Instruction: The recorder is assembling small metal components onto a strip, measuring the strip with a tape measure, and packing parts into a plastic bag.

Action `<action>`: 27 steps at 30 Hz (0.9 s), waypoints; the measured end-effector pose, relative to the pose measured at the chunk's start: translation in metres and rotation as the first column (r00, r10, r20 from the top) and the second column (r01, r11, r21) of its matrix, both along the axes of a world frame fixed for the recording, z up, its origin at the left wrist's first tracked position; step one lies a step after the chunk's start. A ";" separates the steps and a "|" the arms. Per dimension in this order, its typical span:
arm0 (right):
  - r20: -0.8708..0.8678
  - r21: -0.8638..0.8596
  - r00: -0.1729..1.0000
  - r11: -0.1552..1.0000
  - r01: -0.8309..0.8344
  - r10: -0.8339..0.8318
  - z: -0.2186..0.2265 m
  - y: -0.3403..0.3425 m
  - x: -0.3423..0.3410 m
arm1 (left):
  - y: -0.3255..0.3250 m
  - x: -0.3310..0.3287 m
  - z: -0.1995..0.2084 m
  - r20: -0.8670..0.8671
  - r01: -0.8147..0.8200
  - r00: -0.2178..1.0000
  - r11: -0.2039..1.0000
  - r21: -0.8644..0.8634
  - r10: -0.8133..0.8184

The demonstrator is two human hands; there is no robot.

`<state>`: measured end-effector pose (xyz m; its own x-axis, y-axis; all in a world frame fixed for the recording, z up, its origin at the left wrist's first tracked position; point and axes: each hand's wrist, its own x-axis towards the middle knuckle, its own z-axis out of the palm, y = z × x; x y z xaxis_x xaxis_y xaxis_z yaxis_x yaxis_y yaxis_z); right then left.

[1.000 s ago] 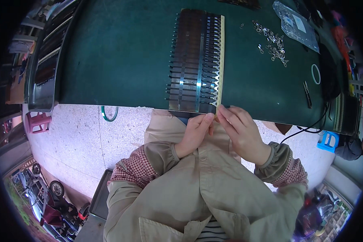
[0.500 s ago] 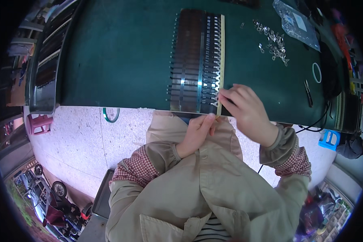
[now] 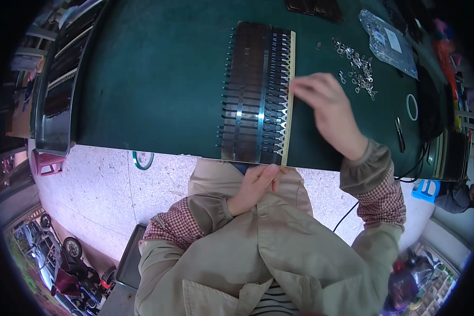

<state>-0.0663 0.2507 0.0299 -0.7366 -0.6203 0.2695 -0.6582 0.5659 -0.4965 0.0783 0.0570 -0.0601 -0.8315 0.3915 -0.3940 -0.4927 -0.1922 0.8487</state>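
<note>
A flat dark brown panel with two shiny metal bands lies at the table's front edge. Thin dark pins stick out along its left side. On its right, a row of forked silver terminals meets a long pale yellow strip. My left hand is closed at the strip's near end, just off the table edge; its thumb lies on top and the inner fingers are partly hidden. My right hand has its fingers bunched together, their slightly blurred tips at the strip's right edge about midway along.
Loose silver ring terminals lie in a pile at the right, near a clear plastic bag. Farther right are a white ring and small snips. A metal tray of similar dark parts stands at the left. Another dark panel lies at the back.
My right hand has moved away from me along the yellow strip, from near its close end to about midway. My left hand stays at the near end. The whole view has shifted slightly.
</note>
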 end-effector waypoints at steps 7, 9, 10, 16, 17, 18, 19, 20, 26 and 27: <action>0.037 0.004 0.994 0.994 -0.108 0.107 -0.014 0.012 -0.029 | 0.000 -0.003 -0.010 -0.069 0.023 0.997 1.000 0.005 -0.022; -0.069 0.046 0.996 0.998 -0.048 0.051 -0.020 0.005 -0.037 | 0.001 0.002 -0.009 -0.084 0.015 0.996 1.000 0.026 -0.012; -0.183 0.081 0.983 0.997 0.001 0.014 -0.022 -0.002 -0.043 | 0.000 0.003 -0.006 -0.082 0.014 0.997 1.000 0.025 -0.012; -0.158 0.112 0.986 0.991 0.071 -0.053 -0.026 -0.001 -0.055 | 0.001 0.005 -0.010 -0.032 0.009 0.999 1.000 0.001 -0.009; -0.182 0.061 0.981 0.995 0.084 -0.072 -0.023 0.000 -0.072 | 0.002 0.003 -0.013 -0.064 0.027 0.998 1.000 0.004 -0.027; -0.195 0.010 0.976 0.995 0.096 -0.092 -0.022 0.001 -0.084 | 0.002 0.003 -0.015 -0.064 0.030 0.998 1.000 0.004 -0.029; -0.207 -0.040 0.972 0.993 0.107 -0.113 -0.022 0.001 -0.090 | 0.001 0.003 -0.016 -0.073 0.033 0.997 0.999 0.002 -0.033; -0.207 -0.039 0.972 0.993 0.109 -0.115 -0.024 -0.001 -0.086 | 0.000 0.003 -0.017 -0.083 0.036 0.996 0.999 0.001 -0.036; -0.234 0.083 0.969 0.991 0.101 -0.079 -0.033 0.005 -0.108 | 0.000 0.003 -0.015 -0.054 0.022 0.998 1.000 0.019 -0.021; -0.209 0.037 0.976 0.997 0.068 -0.059 -0.035 0.011 -0.117 | 0.000 -0.001 -0.014 -0.068 0.024 0.997 1.000 0.017 -0.023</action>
